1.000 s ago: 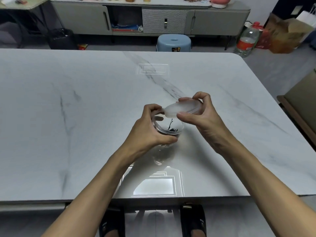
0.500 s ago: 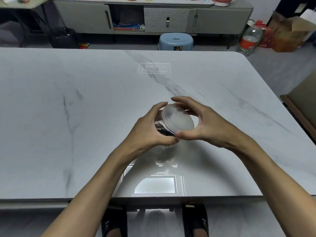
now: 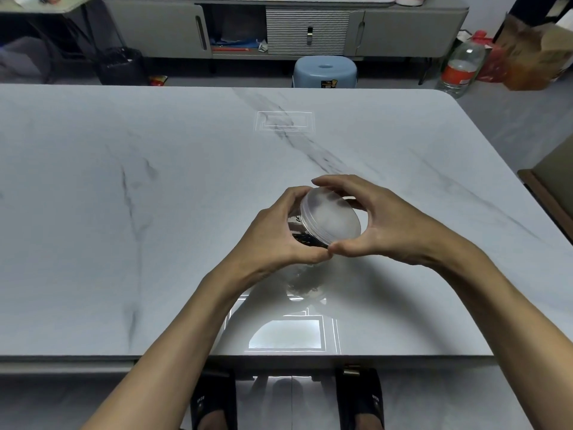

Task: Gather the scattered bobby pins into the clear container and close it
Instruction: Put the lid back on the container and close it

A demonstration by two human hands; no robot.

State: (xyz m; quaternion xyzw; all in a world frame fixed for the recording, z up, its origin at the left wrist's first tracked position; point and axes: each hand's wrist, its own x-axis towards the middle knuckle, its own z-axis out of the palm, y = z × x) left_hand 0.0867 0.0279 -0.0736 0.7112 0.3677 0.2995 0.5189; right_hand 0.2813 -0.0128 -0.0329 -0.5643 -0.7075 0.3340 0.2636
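I hold the clear round container [image 3: 298, 231] above the white marble table [image 3: 155, 212], tilted so its mouth faces right and toward me. My left hand [image 3: 276, 234] wraps its body. Black bobby pins [image 3: 305, 238] show through the clear wall. A frosted round lid [image 3: 333, 217] sits over the mouth, and my right hand [image 3: 387, 221] grips the lid's rim with thumb below and fingers above. No loose pins are visible on the table.
A blue stool [image 3: 325, 71] stands beyond the table's far edge, in front of a grey sideboard [image 3: 279, 29]. A plastic bottle [image 3: 460, 71] and cardboard box [image 3: 539, 54] sit on the floor at far right. A chair edge [image 3: 552, 187] is right of the table.
One second ago my right hand held the lid lifted off the open container. It has since come down onto the mouth, and both hands have tilted the container toward me.
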